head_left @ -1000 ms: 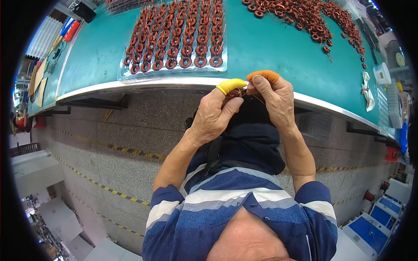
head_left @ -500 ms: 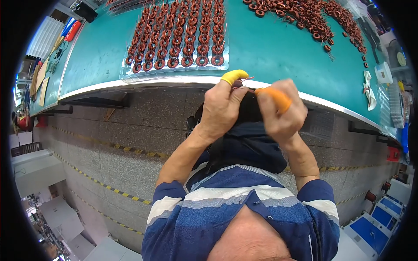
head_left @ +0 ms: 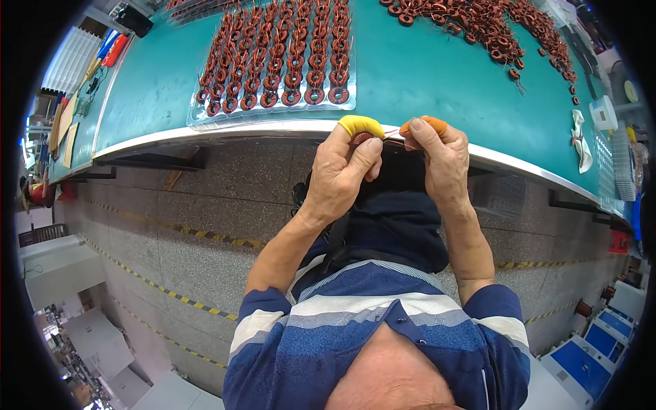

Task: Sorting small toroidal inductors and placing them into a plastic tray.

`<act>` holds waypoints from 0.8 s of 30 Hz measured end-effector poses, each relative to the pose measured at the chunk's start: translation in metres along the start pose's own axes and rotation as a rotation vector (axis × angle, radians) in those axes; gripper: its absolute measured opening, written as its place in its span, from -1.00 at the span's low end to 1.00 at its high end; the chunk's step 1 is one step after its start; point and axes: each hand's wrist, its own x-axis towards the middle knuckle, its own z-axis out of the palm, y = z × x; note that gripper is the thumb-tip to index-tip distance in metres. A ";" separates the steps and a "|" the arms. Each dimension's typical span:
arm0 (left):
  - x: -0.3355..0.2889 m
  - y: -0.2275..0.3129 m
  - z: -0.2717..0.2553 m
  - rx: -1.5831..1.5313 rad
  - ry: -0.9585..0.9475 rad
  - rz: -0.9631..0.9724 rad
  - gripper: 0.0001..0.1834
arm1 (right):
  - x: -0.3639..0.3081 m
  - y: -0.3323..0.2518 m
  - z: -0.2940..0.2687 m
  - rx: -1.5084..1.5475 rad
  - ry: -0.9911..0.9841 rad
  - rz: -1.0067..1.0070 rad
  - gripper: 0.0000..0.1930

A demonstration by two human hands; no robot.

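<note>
Just in front of the table's near edge, my left hand (head_left: 345,171) pinches a copper-wound toroid coil (head_left: 362,138) between thumb and forefinger. A yellow finger cot covers that forefinger. From the coil a thin reddish wire (head_left: 392,134) runs to the right. My right hand (head_left: 441,157), wearing an orange finger cot, closes thumb and forefinger on the wire's other end. Beyond the left hand, a clear plastic tray (head_left: 273,115) on the table holds rows of similar wound coils with wire ends sticking up.
Loose coils (head_left: 478,34) lie heaped at the far right of the green table (head_left: 424,82). A white cloth (head_left: 581,142) and a white tub (head_left: 603,113) sit near its right end. At the left end are a red-handled item (head_left: 116,49) and cardboard strips (head_left: 66,123).
My right hand, blurred and turned over before, is now steadier, with its fingers pinched at the wire. My left hand has shifted slightly left and down, showing the coil more clearly.
</note>
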 end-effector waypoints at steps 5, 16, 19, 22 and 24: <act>0.002 0.005 -0.002 -0.075 0.007 -0.037 -0.81 | 0.007 -0.003 -0.004 0.012 -0.101 0.098 -0.75; -0.001 0.009 -0.008 -0.010 -0.017 0.028 -0.70 | -0.005 0.003 -0.002 -0.029 -0.201 0.047 -0.73; 0.000 0.007 -0.007 0.159 0.013 0.053 -0.73 | -0.007 0.006 0.008 -0.140 -0.174 -0.005 -0.74; -0.001 0.011 -0.008 0.281 0.012 0.090 -0.73 | -0.009 -0.004 0.016 -0.472 -0.027 -0.321 -0.76; 0.000 0.013 -0.012 0.286 -0.005 0.054 -0.72 | -0.002 -0.005 0.016 -0.573 -0.008 -0.373 -0.78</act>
